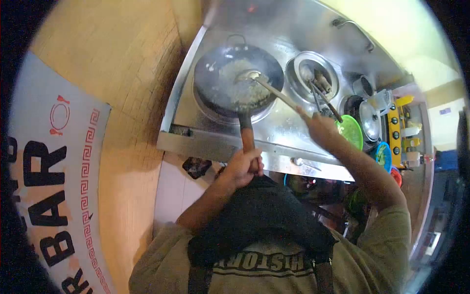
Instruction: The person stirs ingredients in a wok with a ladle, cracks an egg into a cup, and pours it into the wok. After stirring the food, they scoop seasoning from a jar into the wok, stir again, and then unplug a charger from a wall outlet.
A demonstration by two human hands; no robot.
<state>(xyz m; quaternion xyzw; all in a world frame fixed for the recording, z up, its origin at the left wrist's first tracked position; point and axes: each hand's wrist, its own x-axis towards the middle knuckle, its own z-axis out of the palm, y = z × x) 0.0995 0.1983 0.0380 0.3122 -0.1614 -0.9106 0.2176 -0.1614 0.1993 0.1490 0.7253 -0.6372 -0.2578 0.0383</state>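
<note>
A large dark wok (208, 81) sits on the steel stove, with pale, rice-like food (235, 71) and haze in it. My left hand (244, 166) is wrapped round the wok's handle (247, 136), close to my apron. My right hand (320, 128) grips the long wooden handle of a ladle (279, 94), whose metal head rests in the food near the wok's middle. Just right of that hand is a bright green plastic bowl or basket (351, 131), partly hidden by my forearm.
Right of the wok stands a metal pot (296, 78) with utensils leaning in it. Farther right are a lidded pot (369, 122), plastic containers (381, 100) and a yellow panel with black knobs (394, 132). A faucet (355, 24) projects from the back wall. A lettered banner (73, 147) hangs left.
</note>
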